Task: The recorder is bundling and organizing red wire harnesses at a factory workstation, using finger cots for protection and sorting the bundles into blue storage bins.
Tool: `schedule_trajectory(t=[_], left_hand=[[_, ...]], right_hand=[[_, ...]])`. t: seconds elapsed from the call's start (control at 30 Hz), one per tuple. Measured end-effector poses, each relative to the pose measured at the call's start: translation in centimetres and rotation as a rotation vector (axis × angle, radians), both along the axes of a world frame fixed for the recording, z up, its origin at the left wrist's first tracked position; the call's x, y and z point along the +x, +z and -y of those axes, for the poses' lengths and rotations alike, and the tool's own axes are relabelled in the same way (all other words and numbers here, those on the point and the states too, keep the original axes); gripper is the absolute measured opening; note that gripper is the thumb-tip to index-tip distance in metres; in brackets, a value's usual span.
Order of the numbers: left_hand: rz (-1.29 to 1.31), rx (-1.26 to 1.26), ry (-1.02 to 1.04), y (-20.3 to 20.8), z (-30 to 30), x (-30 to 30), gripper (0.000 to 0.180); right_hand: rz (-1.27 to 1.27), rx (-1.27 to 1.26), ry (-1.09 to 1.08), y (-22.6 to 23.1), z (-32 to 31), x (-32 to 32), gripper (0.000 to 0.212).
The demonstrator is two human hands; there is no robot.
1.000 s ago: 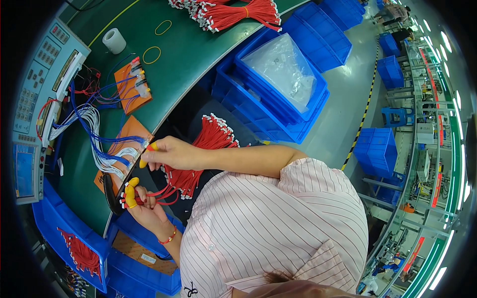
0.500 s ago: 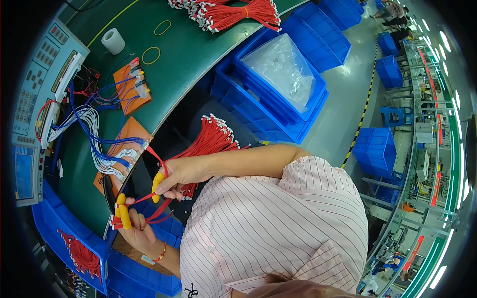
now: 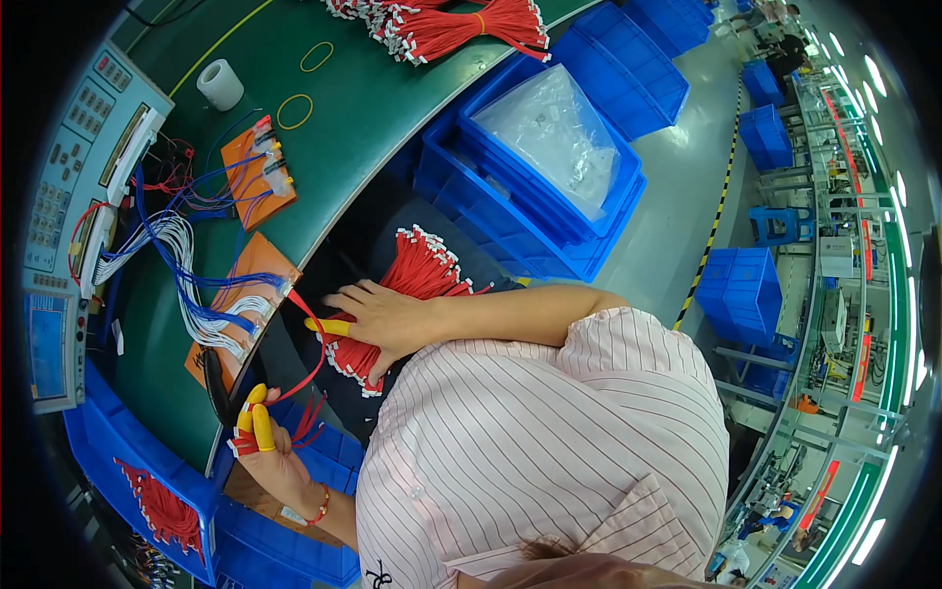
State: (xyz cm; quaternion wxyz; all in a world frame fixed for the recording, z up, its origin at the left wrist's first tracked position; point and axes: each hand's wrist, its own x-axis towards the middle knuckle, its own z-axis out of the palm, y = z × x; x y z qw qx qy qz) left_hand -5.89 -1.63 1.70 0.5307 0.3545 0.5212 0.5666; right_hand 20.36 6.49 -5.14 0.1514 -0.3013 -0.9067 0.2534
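My left hand [image 3: 270, 456], with yellow finger cots, is closed around red wire cables [image 3: 312, 422] whose white connector ends stick out past the fingers. A red strand [image 3: 316, 368] runs in a loop from near that hand up to the edge of the orange fixture board [image 3: 270, 257]. My right hand [image 3: 368, 319], a yellow cot on one finger, lies with fingers spread over a thick bundle of red cables [image 3: 417, 270] with white connectors on my lap. Part of the bundle is hidden under the palm.
A tester with buttons and a screen [image 3: 51, 344] stands at left, wired to the fixtures. A second orange board [image 3: 257, 162], a white roll [image 3: 221, 85] and more red bundles [image 3: 471, 29] lie on the green table. Blue bins [image 3: 525, 226] stand beyond my right arm.
My right hand has left the red cable strand near my left hand and moved onto the bundle on my lap, fingers now spread. My left hand has stayed nearly in place.
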Motion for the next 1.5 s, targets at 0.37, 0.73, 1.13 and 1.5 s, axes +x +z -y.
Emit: schedule_trajectory(t=[0.37, 0.73, 1.13, 1.5], left_hand=[[0.113, -0.006, 0.084, -0.2, -0.5, 1.3, 0.031], [0.182, -0.019, 0.145, -1.9, -1.3, 1.9, 0.031], [0.253, -0.085, 0.194, -1.1, -2.7, 4.4, 0.025], [0.286, -0.085, 0.218, -1.0, -3.9, 5.1, 0.028]], right_hand=[[0.221, -0.061, 0.075, -1.3, 1.3, 2.2, 0.102], [0.099, -0.212, 0.020, 0.5, -0.1, 2.5, 0.098], [0.017, -0.171, -0.100, 1.6, -0.6, -0.7, 0.063], [0.047, -0.206, -0.097, 1.6, -0.9, -0.8, 0.055]])
